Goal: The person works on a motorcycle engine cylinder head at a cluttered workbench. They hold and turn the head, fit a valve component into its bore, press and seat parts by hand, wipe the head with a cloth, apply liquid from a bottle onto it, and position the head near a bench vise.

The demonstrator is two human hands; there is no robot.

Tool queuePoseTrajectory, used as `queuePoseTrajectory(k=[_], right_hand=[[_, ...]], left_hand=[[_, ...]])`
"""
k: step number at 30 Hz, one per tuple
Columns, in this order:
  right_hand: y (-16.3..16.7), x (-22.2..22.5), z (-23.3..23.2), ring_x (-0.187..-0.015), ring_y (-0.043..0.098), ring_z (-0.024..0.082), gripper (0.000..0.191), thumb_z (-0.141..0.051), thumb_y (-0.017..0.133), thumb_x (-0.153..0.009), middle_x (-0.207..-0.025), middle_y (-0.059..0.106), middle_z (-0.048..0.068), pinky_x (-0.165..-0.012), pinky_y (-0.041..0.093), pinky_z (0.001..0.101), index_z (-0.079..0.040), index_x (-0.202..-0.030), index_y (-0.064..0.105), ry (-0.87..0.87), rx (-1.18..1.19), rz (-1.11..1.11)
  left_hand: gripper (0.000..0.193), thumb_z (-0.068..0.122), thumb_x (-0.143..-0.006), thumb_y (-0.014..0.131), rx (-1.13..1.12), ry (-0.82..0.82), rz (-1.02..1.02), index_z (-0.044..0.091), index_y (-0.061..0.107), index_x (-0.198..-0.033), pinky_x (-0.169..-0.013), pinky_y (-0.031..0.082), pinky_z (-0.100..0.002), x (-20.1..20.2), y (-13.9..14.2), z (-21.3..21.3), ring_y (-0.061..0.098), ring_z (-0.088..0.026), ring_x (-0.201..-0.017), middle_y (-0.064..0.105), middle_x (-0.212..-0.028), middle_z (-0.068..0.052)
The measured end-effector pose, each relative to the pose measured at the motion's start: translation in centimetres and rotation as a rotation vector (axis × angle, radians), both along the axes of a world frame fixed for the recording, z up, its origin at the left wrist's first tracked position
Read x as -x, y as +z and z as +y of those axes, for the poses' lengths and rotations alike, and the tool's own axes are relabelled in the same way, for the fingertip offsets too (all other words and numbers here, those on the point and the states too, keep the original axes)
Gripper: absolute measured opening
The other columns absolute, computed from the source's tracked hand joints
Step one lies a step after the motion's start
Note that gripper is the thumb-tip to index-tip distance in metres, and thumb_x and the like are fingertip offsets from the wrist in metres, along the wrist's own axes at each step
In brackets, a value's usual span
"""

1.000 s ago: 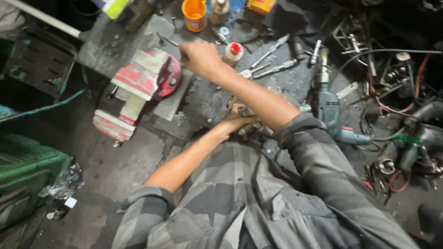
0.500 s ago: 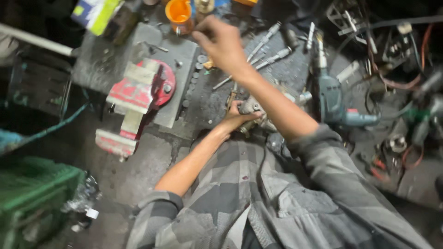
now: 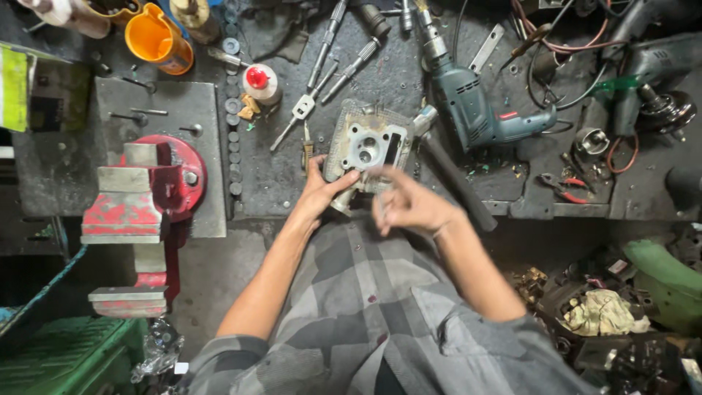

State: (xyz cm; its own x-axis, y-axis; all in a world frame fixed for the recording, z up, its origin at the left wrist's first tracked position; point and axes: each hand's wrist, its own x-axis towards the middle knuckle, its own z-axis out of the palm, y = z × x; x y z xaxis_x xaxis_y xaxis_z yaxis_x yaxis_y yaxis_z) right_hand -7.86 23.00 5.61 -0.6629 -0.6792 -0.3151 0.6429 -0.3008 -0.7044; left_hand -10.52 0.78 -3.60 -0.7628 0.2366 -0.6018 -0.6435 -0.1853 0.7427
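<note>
A grey metal engine cylinder head (image 3: 365, 143) rests at the front edge of the dark workbench (image 3: 292, 172). My left hand (image 3: 320, 192) grips its lower left corner, thumb on its face. My right hand (image 3: 409, 205) hovers just below and to the right of the part, slightly blurred, with fingertips pinched together; I see nothing between them. My grey checked sleeves fill the lower middle of the view.
A red bench vise (image 3: 142, 212) is mounted at left on a steel plate. A blue electric drill (image 3: 475, 110), tap wrenches (image 3: 329, 66), a red-capped white bottle (image 3: 261, 82), an orange cup (image 3: 157, 40), a black handle (image 3: 453, 183) and red pliers (image 3: 559, 186) lie around. A green crate (image 3: 66, 358) sits below.
My right hand has pulled back from the far side of the bench to just beside the cylinder head. My left hand has stayed on the part. The camera has tilted forward.
</note>
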Motion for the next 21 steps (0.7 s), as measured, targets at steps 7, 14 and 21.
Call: queuePoseTrajectory(k=[7, 14, 21], right_hand=[[1.1, -2.5, -1.4, -0.094, 0.066, 0.019, 0.058, -0.011, 0.069, -0.099, -0.102, 0.067, 0.011, -0.082, 0.057, 0.0348, -0.007, -0.149, 0.038, -0.129, -0.413, 0.277], [2.6, 2.0, -0.1, -0.098, 0.075, 0.017, 0.045, -0.004, 0.072, -0.100, -0.108, 0.077, 0.011, -0.083, 0.057, 0.0310, -0.006, -0.135, 0.043, -0.201, -0.989, 0.708], [-0.7, 4.1, -2.4, -0.101, 0.072, 0.023, 0.055, 0.008, 0.059, -0.105, -0.111, 0.073, 0.015, -0.089, 0.056, 0.0332, -0.007, -0.153, 0.035, -0.482, -1.070, 1.000]], left_hand=[[0.098, 0.032, -0.071, 0.090, -0.039, -0.003, -0.017, 0.002, 0.030, -0.142, -0.093, 0.056, -0.036, -0.2, 1.4, 0.8, 0.065, -0.025, -0.113, 0.061, -0.126, -0.020], [0.092, 0.030, -0.073, 0.090, -0.033, 0.012, 0.016, 0.001, 0.034, -0.140, -0.092, 0.056, -0.035, -0.3, 0.6, 0.7, 0.062, -0.023, -0.114, 0.057, -0.127, -0.019], [0.095, 0.035, -0.070, 0.091, -0.045, 0.014, 0.018, 0.002, 0.033, -0.138, -0.096, 0.052, -0.035, 0.4, 0.0, 0.0, 0.059, -0.023, -0.117, 0.055, -0.127, -0.017]])
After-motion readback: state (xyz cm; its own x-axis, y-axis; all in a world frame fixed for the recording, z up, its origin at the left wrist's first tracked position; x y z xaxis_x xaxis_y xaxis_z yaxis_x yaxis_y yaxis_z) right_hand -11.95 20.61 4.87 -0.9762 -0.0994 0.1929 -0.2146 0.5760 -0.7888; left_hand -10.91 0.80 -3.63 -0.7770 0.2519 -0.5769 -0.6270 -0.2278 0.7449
